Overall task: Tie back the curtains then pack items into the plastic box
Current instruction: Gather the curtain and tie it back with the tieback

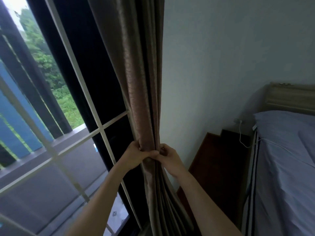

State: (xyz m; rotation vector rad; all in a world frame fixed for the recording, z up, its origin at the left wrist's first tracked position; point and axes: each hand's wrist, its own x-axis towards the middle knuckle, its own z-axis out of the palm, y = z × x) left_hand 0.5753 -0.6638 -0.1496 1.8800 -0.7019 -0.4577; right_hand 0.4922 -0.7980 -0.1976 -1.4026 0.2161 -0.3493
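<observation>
A brownish-pink curtain [136,82] hangs gathered into a narrow bunch between the window and the wall. My left hand [136,155] wraps around the bunch from the left at about waist height. My right hand [168,157] pinches the same spot from the right, fingertips meeting the left thumb. Whether a tie-back strap lies under my fingers is hidden. No plastic box is in view.
A window with a white grille [80,133] and dark frame fills the left side. A pale wall [221,65] stands behind the curtain. A dark wooden nightstand [219,167] sits at the right, beside a bed [286,167] with light blue sheets and a white cable [242,137].
</observation>
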